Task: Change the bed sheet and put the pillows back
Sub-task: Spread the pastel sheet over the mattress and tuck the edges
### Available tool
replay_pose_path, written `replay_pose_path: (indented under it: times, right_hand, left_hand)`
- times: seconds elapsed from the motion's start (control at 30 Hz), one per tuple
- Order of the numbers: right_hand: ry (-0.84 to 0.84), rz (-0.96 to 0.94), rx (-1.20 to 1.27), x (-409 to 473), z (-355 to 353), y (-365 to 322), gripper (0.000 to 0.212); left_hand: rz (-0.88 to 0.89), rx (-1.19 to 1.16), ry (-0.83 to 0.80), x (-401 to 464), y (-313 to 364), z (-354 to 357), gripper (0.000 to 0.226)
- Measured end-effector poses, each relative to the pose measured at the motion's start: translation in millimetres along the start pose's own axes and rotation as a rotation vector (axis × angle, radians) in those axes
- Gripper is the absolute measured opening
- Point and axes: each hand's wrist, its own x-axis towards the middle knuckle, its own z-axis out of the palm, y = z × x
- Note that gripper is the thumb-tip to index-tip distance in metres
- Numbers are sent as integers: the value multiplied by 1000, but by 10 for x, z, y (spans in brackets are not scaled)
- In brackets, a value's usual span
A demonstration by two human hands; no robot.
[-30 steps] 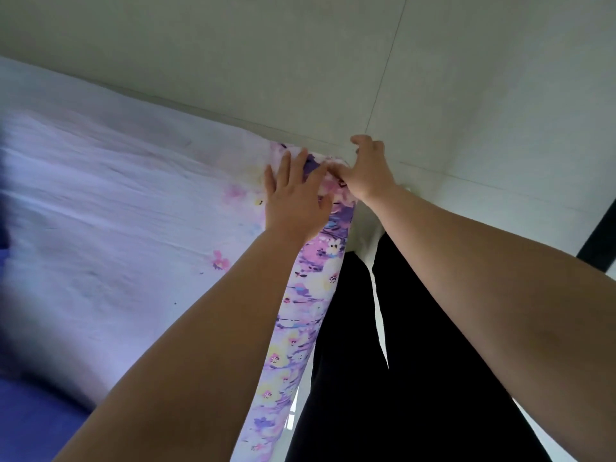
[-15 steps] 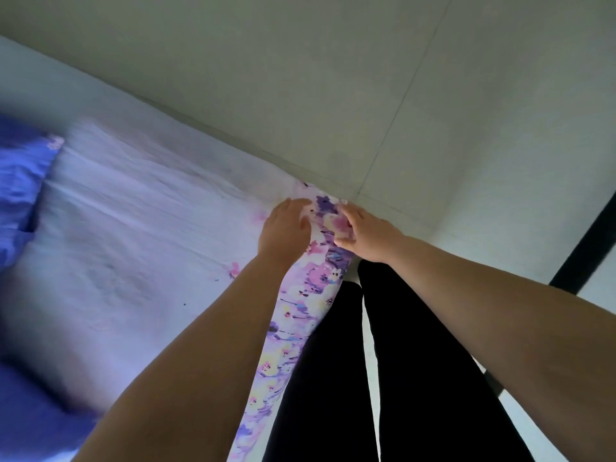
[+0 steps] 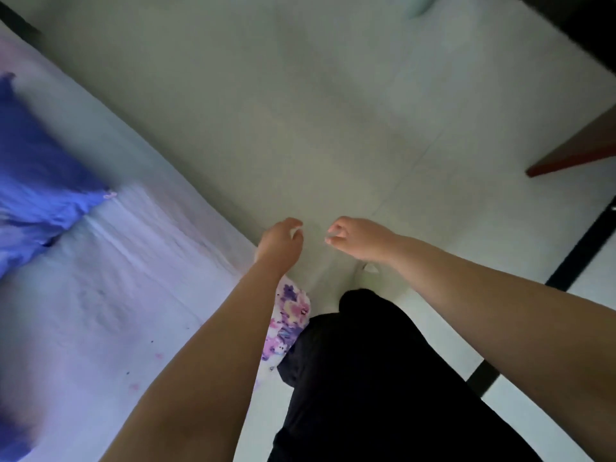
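You have lifted both hands off the floral sheet (image 3: pixel 289 323); your left hand (image 3: pixel 279 240) and right hand (image 3: pixel 358 236) now hang loosely curled, holding nothing, past the bed (image 3: pixel 100 311) corner. Blue pillow (image 3: pixel 36 175) lies at the bed's far edge.

You are looking down at a pale tiled floor (image 3: pixel 350 111) that fills the middle and far part of the view, with faint grout lines crossing it. A dark strip (image 3: pixel 580 248) runs diagonally across the tiles at the right. Further right, a reddish-brown wooden furniture edge (image 3: pixel 580 151) juts in, and a dark shape sits in the far right corner, too blurred to name. The light is dim and even.
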Motion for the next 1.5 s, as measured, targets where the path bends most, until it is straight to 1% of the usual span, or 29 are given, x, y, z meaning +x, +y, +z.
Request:
replay_pose_path:
  times: [0.07, 0.17, 0.27, 0.33, 0.4, 0.5, 0.6, 0.67, 0.73, 0.9, 1.0, 1.17, 1.27, 1.33, 1.5]
  right_hand:
    - [59, -52, 8, 35, -383, -123, 29]
    - [147, -111, 54, 182, -831, -400, 20]
    - [172, -150, 103, 498, -1139, -787, 12]
    - [159, -170, 83, 785, -1307, -1121, 18]
    - [143, -182, 77, 1118, -1469, -1501, 30]
    - [132, -202, 99, 1641, -1717, -2180, 35]
    - [140, -195, 126, 2134, -1959, -2907, 36]
    - [131, -213, 120, 2409, -2129, -3408, 40]
    - [120, -237, 114, 2627, -2310, -3882, 42]
    - [67, -267, 75, 3336, -2804, -4949, 37]
    - [13, -285, 22, 3969, -3090, -5610, 28]
    - [-110, -393, -144, 4926, -3613, -6931, 16]
    - [-121, -446, -206, 5311, -3900, -7705, 10]
    - [-145, -463, -209, 5546, -4002, -8195, 6]
    - [-195, -487, -230, 6241, -3957, -9170, 10]
  left_hand:
    - [-19, -68, 26, 48, 202, -78, 32]
    - [-88, -209, 68, 109, 396, -239, 32]
    - [-153, -348, 105, 216, 490, -539, 31]
    - [-188, -398, 126, 392, 485, -848, 32]
    - [-224, -440, 144, 645, 427, -1217, 31]
    - [-246, -448, 163, 1083, 312, -1924, 30]
    - [-231, -372, 180, 1527, 203, -2837, 30]
    - [-216, -320, 216, 1820, 116, -3463, 31]
    - [-226, -312, 247, 2090, 51, -4026, 33]
    - [-238, -393, 283, 2788, -9, -5165, 32]
    - [-263, -448, 330, 3252, -94, -5764, 32]
    - [-381, -564, 447, 3888, -325, -6845, 31]
    - [-417, -627, 489, 4144, -449, -7435, 30]
    - [-441, -657, 519, 4325, -589, -7801, 29]
    - [-502, -733, 594, 4824, -1158, -8653, 27]
